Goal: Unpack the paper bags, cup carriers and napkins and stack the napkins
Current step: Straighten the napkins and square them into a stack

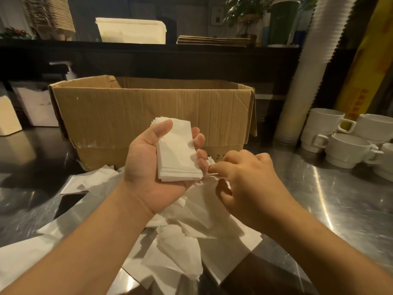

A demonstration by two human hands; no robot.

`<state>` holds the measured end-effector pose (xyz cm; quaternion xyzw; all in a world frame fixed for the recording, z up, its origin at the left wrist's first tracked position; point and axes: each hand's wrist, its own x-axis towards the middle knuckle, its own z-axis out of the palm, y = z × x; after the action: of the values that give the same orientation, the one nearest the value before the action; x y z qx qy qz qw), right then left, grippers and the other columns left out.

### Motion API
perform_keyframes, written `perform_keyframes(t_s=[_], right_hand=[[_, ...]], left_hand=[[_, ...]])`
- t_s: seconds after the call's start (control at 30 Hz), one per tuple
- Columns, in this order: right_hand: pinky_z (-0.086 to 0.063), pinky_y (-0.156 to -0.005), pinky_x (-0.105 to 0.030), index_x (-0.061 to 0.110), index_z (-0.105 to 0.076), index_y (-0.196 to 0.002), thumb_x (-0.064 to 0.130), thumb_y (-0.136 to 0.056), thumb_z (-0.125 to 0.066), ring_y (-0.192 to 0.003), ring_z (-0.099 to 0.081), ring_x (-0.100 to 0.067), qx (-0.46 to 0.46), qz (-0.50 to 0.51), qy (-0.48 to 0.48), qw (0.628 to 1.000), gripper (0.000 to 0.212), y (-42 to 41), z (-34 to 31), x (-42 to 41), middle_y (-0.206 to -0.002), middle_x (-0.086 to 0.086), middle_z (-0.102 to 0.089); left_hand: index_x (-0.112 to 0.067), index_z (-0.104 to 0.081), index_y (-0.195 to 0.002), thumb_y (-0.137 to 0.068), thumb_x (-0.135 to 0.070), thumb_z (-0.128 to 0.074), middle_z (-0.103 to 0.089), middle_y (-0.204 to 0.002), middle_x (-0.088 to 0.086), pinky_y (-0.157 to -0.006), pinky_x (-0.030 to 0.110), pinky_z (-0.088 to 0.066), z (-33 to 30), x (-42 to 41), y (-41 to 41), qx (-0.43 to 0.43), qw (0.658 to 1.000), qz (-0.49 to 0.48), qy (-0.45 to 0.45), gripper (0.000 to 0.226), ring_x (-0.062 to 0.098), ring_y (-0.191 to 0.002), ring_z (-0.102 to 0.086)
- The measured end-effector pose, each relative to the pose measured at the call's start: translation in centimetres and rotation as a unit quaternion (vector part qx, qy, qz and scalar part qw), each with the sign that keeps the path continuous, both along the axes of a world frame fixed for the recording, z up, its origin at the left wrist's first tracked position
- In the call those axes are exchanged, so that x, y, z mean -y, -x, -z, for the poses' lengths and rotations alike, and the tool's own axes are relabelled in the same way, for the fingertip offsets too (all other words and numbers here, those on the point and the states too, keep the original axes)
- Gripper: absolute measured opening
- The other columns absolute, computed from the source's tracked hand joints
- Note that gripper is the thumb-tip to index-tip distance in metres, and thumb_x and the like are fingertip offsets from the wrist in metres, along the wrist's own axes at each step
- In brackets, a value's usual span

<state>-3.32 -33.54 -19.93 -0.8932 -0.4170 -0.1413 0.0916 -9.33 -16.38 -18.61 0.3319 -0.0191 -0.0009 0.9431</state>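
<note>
Counter: steel top (331, 194), glossy, under dim warm light; dark shelf behind.
Box: open cardboard box (148, 116), standing mid-counter, taken here as the landmark.
Stack: folded napkins (177, 152) held in front of the box, lying in the left hand (148, 165), thumb over the top edge, fingers curled round the far side.
Right hand: right hand (248, 179), just in front of the box's right corner, pinching a thin white napkin edge beside the stack.
Loose pile: more napkins and clear wrap (187, 235), scattered on the counter in front of the box.
Step, judged: adding one napkin to the stack.
Doing it well: square the new piece against the stack's long edge before releasing; keep the thumb pressing so the layers stay aligned.
Edges: white cups (348, 150) right of the box, near the working elbow; tall sleeve of cups (306, 81) leaning there too.
Open room: bare steel in front of the box to the right, likely the best spot for setting the finished stack down.
</note>
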Motion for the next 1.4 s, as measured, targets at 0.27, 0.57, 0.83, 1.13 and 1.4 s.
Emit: perform_keyframes(t_s=[0.27, 0.57, 0.83, 1.13, 1.4], right_hand=[[-0.051, -0.073, -0.028, 0.035, -0.068, -0.103, 0.024, -0.096, -0.063, -0.082, -0.058, -0.008, -0.082, 0.014, -0.131, 0.988, 0.014, -1.7, -0.5, 1.1, -0.091, 0.017, -0.062], [-0.048, -0.063, -0.017, 0.034, -0.063, -0.119, 0.023, -0.100, -0.061, -0.092, -0.063, -0.010, -0.257, 0.060, -0.179, 0.948, 0.023, -3.8, 0.6, 1.1, -0.109, 0.013, -0.066], [-0.054, -0.064, -0.023, 0.037, -0.064, -0.113, 0.024, -0.105, -0.056, -0.090, -0.067, -0.011, -0.327, 0.044, -0.301, 0.895, 0.017, -4.5, 0.0, 1.3, -0.099, 0.015, -0.069], [-0.059, -0.053, -0.025, 0.014, -0.066, -0.085, 0.025, -0.099, -0.055, -0.055, -0.069, -0.012, -0.573, -0.033, -0.513, 0.639, 0.021, -2.5, -2.8, 1.9, -0.065, 0.000, -0.069], [-0.061, -0.065, -0.031, 0.021, -0.080, -0.080, 0.025, -0.075, -0.077, -0.082, -0.075, -0.017, -0.601, -0.155, -0.471, 0.627, 0.007, -2.0, -0.9, 1.1, -0.089, -0.002, -0.075]], left_hand=[[-0.008, -0.058, -0.129, -0.084, -0.037, -0.059, -0.060, -0.106, 0.010, -0.074, 0.031, -0.049, -0.1, 0.1, 0.0, -0.003, 1.000, -0.014, 0.014, 0.054, 0.023, -0.078, -0.054], [-0.007, -0.060, -0.126, -0.087, -0.038, -0.058, -0.059, -0.105, 0.011, -0.077, 0.031, -0.045, -0.1, 0.4, 0.1, -0.022, 0.999, -0.026, 0.026, 0.050, 0.022, -0.078, -0.053], [-0.009, -0.062, -0.122, -0.081, -0.037, -0.064, -0.060, -0.104, 0.011, -0.078, 0.031, -0.045, -0.2, 0.5, 0.2, -0.033, 0.998, -0.048, 0.031, 0.051, 0.022, -0.078, -0.054], [-0.007, -0.067, -0.115, -0.088, -0.032, -0.060, -0.065, -0.100, 0.013, -0.099, 0.041, -0.045, 0.0, 0.7, -0.1, -0.056, 0.995, -0.077, -0.004, 0.037, 0.028, -0.088, -0.059], [-0.009, -0.066, -0.138, -0.094, -0.045, -0.053, -0.064, -0.139, 0.015, -0.118, 0.057, -0.038, 1.6, 1.9, -0.7, -0.055, 0.992, 0.031, -0.109, 0.058, 0.039, -0.131, -0.058]])
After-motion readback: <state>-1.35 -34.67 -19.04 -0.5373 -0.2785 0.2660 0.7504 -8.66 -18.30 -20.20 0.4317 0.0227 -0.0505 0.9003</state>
